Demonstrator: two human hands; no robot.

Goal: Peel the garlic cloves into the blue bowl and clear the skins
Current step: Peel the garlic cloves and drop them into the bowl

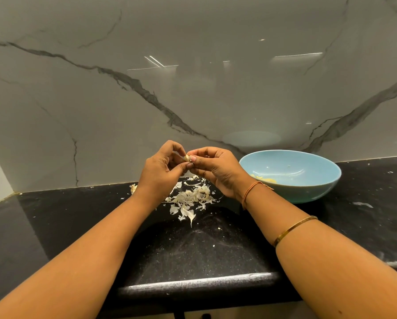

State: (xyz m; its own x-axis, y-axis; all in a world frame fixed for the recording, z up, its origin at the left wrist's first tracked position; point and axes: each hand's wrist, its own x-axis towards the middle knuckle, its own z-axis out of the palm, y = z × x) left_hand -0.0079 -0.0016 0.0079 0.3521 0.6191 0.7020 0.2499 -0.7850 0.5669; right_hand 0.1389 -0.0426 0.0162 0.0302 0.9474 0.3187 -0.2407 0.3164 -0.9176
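Spanning the whole upper half, a glossy grey wall (192,65) of marble-look slab carries dark branching veins and streaks of reflected light. Below it runs a black speckled countertop (54,222), polished, with a rounded front edge and scattered pale crumbs.

At 3 o'clock from the hands sits the blue bowl (308,189), wide, shallow and smooth-glazed, resting on the counter just beside the right wrist. A small heap of pale yellow peeled garlic (265,179) lies low inside it at its 8 o'clock side.

The left hand (160,171) and the right hand (218,171) meet above the counter, both with fingers curled inward. Thumbs and forefingers of both pinch one garlic clove (187,158) between them, the fingertips almost touching; the clove is small, cream-coloured and mostly hidden by the fingers.

At 6 o'clock beneath the hands, a loose pile of skins (192,196) lies on the counter: thin, papery, off-white curls and flakes, some pointed. At 9 o'clock of that pile, partly hidden behind the left wrist, a lumpy pale piece of garlic (133,188) rests near the wall.

On the right forearm is a thin gold bangle (294,229), and an orange thread (250,192) circles the wrist.
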